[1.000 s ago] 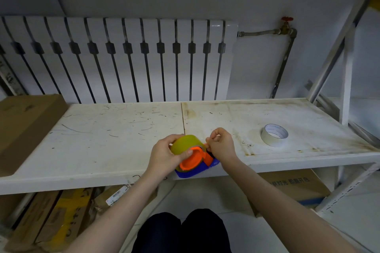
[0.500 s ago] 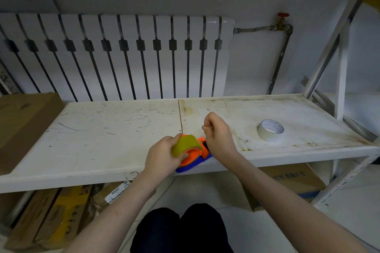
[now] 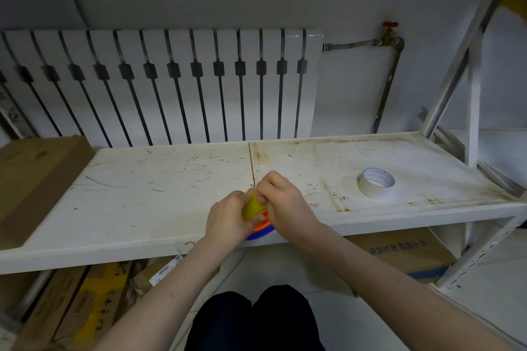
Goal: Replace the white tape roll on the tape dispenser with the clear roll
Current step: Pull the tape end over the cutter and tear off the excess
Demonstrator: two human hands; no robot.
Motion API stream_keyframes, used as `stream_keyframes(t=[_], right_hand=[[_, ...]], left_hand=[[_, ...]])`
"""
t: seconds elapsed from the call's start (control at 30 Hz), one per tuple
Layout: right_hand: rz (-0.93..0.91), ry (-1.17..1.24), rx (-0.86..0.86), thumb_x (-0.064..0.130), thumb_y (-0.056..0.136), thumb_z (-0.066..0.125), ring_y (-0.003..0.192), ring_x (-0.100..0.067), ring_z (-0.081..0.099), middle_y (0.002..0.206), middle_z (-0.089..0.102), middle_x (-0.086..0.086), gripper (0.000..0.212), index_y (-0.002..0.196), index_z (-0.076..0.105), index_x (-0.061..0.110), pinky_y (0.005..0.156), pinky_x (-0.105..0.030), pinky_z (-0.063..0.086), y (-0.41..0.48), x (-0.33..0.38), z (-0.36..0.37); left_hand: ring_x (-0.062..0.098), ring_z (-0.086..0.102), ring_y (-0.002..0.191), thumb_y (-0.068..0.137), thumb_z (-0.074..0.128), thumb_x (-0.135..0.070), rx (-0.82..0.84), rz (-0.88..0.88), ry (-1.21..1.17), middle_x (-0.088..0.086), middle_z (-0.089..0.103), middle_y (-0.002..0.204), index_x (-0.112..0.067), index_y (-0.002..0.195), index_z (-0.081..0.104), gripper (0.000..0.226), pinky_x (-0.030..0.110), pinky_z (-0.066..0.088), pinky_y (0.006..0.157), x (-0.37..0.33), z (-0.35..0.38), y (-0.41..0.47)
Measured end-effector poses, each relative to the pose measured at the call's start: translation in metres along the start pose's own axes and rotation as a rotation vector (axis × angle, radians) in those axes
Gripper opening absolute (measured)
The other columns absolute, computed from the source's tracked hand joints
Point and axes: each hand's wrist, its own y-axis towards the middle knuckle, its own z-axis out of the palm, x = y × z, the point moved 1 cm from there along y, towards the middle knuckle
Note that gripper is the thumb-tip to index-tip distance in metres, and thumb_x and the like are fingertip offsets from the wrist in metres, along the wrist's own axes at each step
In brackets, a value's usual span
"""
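Note:
At the white shelf's [image 3: 142, 196] front edge, my left hand [image 3: 226, 221] grips the orange-and-blue tape dispenser [image 3: 261, 227] from the left. The yellowish clear roll [image 3: 253, 207] sits on it, mostly covered by my fingers. My right hand [image 3: 285, 202] is closed, its fingertips pinching the top of the clear roll. Whether they hold a loose tape end is hidden. The white tape roll [image 3: 376, 183] lies flat on the shelf to the right, apart from both hands.
A brown cardboard box [image 3: 34, 179] lies on the shelf's left end. A radiator [image 3: 171, 85] stands behind the shelf, and white frame posts [image 3: 472, 122] rise at the right. More cardboard boxes [image 3: 399, 251] sit under the shelf. My knees [image 3: 253, 319] are below.
My right hand rose off the dispenser, then came back left onto the top of the clear roll. Both hands now sit closer together and cover more of the dispenser.

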Motion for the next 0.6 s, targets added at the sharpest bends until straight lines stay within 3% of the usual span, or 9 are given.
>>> stream_keyframes(t=[0.1,0.17,0.23,0.33,0.43,0.5,0.6], right_hand=[[-0.054,0.039,-0.042,-0.018,0.059,0.05,0.064,-0.021,0.042,0.075,0.051,-0.015,0.026,0.072,0.051,0.004,0.048,-0.034,0.04,0.012,0.015,-0.002],[-0.013,0.065,-0.064,-0.016,0.064,0.046,0.063,-0.025,0.044,0.077,0.05,-0.015,0.022,0.075,0.051,0.003,0.049,-0.04,0.042,0.016,0.015,-0.006],[0.037,0.079,-0.088,-0.012,0.073,0.044,0.067,-0.026,0.046,0.079,0.049,-0.01,0.019,0.078,0.049,0.006,0.054,-0.042,0.044,0.016,0.009,-0.012],[0.284,0.171,-0.143,-0.005,0.087,0.041,0.072,-0.021,0.048,0.081,0.049,-0.004,0.017,0.082,0.045,0.012,0.062,-0.034,0.044,0.019,-0.006,-0.025],[0.532,0.368,-0.173,0.007,0.09,0.053,0.064,-0.016,0.048,0.075,0.05,-0.002,0.011,0.088,0.044,0.012,0.062,-0.029,0.045,0.019,-0.035,-0.034],[0.619,0.447,-0.176,0.008,0.084,0.065,0.06,-0.012,0.046,0.073,0.05,0.002,0.023,0.084,0.043,0.017,0.064,-0.026,0.045,0.016,-0.053,-0.035],[0.725,0.452,-0.196,0.003,0.08,0.067,0.059,-0.01,0.046,0.071,0.049,0.003,0.029,0.081,0.043,0.017,0.066,-0.023,0.044,0.012,-0.074,-0.033]], left_hand=[[0.023,0.059,0.075,0.074,0.054,-0.025,0.016,-0.018,-0.04,0.005,0.062,0.084,-0.015,0.081,0.055,0.013,0.033,0.047,0.062,-0.004,-0.002,0.002],[0.026,0.061,0.08,0.072,0.056,-0.035,0.05,-0.022,-0.059,0.005,0.062,0.084,-0.018,0.085,0.057,0.021,0.037,0.051,0.065,-0.003,-0.004,0.003],[0.026,0.062,0.087,0.071,0.064,-0.047,0.068,-0.032,-0.044,0.002,0.061,0.091,-0.027,0.101,0.058,0.037,0.035,0.05,0.069,-0.002,-0.006,0.003],[0.023,0.059,0.105,0.07,0.07,-0.049,0.046,-0.015,-0.039,0.001,0.062,0.116,-0.029,0.127,0.05,0.063,0.034,0.048,0.08,-0.002,-0.008,0.002],[0.021,0.057,0.111,0.071,0.071,-0.047,0.018,0.002,-0.036,-0.001,0.059,0.127,-0.028,0.129,0.046,0.067,0.033,0.049,0.086,-0.002,-0.009,0.001],[0.022,0.056,0.112,0.071,0.071,-0.046,0.027,-0.002,-0.048,-0.001,0.058,0.128,-0.03,0.129,0.046,0.066,0.034,0.05,0.087,0.0,-0.008,0.001],[0.021,0.056,0.112,0.07,0.072,-0.047,0.031,-0.002,-0.06,-0.003,0.058,0.129,-0.032,0.129,0.046,0.065,0.035,0.052,0.087,0.002,-0.009,0.001]])
